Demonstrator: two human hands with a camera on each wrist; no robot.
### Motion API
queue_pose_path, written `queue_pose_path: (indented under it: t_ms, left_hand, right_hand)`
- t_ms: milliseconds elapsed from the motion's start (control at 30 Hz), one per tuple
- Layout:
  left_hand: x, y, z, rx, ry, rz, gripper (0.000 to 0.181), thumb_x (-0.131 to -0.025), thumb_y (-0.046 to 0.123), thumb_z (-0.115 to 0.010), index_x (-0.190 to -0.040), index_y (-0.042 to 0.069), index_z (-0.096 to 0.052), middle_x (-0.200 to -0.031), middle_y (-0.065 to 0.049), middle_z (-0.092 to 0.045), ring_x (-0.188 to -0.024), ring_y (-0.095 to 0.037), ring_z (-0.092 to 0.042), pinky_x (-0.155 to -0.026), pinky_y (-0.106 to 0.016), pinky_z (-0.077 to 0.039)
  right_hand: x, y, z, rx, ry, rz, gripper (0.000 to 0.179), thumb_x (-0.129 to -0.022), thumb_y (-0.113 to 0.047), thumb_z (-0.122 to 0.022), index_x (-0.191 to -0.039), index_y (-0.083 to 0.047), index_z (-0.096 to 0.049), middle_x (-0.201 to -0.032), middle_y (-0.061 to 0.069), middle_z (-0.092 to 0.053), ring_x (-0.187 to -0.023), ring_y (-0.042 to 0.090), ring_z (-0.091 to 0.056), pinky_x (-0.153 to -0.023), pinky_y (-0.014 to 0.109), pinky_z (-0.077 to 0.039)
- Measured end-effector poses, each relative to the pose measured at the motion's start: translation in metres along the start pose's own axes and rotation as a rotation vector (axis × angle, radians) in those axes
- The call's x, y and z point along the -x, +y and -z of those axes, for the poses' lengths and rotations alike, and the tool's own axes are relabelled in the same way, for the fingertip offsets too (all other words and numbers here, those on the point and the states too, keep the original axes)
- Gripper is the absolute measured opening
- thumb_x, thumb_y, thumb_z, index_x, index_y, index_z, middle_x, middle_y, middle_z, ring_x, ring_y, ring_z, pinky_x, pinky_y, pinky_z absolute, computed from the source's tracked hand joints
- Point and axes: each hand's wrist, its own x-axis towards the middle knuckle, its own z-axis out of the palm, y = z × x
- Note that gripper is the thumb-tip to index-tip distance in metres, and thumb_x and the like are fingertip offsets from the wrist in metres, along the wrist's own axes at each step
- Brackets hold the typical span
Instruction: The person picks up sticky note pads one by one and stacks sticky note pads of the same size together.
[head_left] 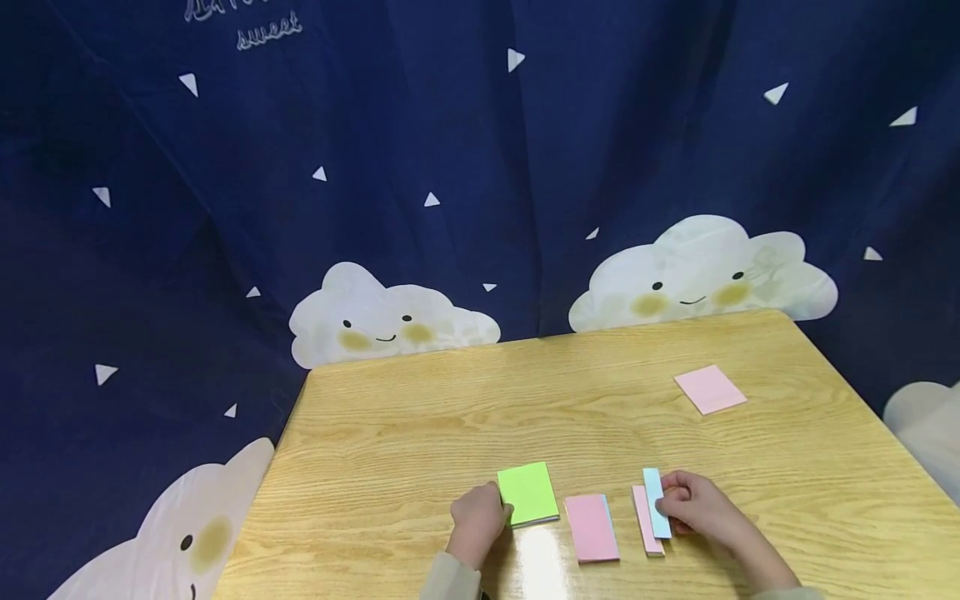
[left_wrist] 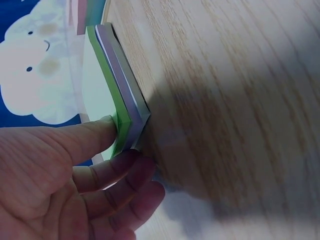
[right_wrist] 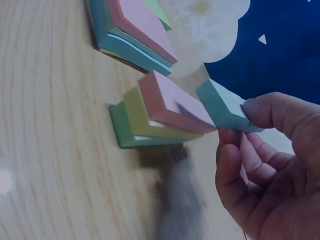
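Note:
Between thumb and fingers, my right hand (head_left: 697, 502) pinches a narrow light-blue sticky note pad (right_wrist: 227, 109). It is held over a stack of narrow pads, with a pink pad (right_wrist: 172, 102) on top, then a yellow pad (right_wrist: 137, 111) and a green pad (right_wrist: 120, 122). At the left, my left hand (head_left: 480, 517) grips the corner of a stack of square sticky notes. A bright green pad (head_left: 528, 493) tops that stack, and purple and pale layers show under it in the left wrist view. The left thumb lies on the green pad's edge, fingers at its side.
Between the hands lies a rectangular stack topped by a pink pad (head_left: 592, 528), with blue layers beneath. Farther back at the right is a square pink pad (head_left: 711, 389) on the wooden table (head_left: 420, 417). A dark blue curtain (head_left: 420, 108) hangs behind the table.

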Motion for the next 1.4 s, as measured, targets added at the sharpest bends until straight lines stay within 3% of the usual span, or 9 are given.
queue_pose_path:
  t_ms: [500,900,1067,1400]
  left_hand:
    - [-0.003,0.001,0.002,0.016,-0.004,0.009,0.029,-0.08,0.032,-0.065,-0.07,0.007,-0.053,-0.055,-0.001,-0.046,-0.049,-0.014,-0.043,-0.049,-0.032,-0.04]
    - [-0.005,0.002,0.003,0.009,-0.002,0.013,0.028,-0.08,0.033,-0.064,-0.073,0.008,-0.054,-0.057,-0.001,-0.047,-0.052,-0.014,-0.044,-0.053,-0.033,-0.04]
    - [-0.005,0.002,0.002,0.01,-0.018,0.02,0.028,-0.08,0.033,-0.065,-0.074,0.008,-0.055,-0.059,-0.001,-0.048,-0.053,-0.014,-0.045,-0.054,-0.034,-0.041]
    - [-0.002,0.001,-0.001,0.0,-0.014,0.024,0.028,-0.079,0.034,-0.065,-0.077,0.008,-0.056,-0.063,-0.003,-0.052,-0.058,-0.016,-0.05,-0.056,-0.035,-0.042]
  right_hand:
    - [-0.001,0.0,-0.011,0.067,-0.002,0.023,0.028,-0.077,-0.002,-0.059,-0.098,0.013,-0.046,-0.072,0.005,-0.05,-0.056,0.014,-0.05,-0.049,0.025,-0.045]
    - [-0.003,-0.001,-0.014,0.133,0.082,0.021,0.034,-0.073,-0.002,-0.061,-0.101,0.011,-0.046,-0.067,0.004,-0.052,-0.051,0.013,-0.048,-0.045,0.024,-0.041]
    - [-0.003,-0.001,-0.008,0.129,0.09,0.027,0.033,-0.079,-0.003,-0.056,-0.105,0.014,-0.044,-0.067,0.005,-0.051,-0.053,0.016,-0.051,-0.047,0.027,-0.045]
    - [-0.012,-0.002,0.023,0.125,0.217,-0.033,0.031,-0.084,-0.002,-0.047,-0.11,0.015,-0.041,-0.069,0.008,-0.05,-0.053,0.018,-0.052,-0.048,0.03,-0.047]
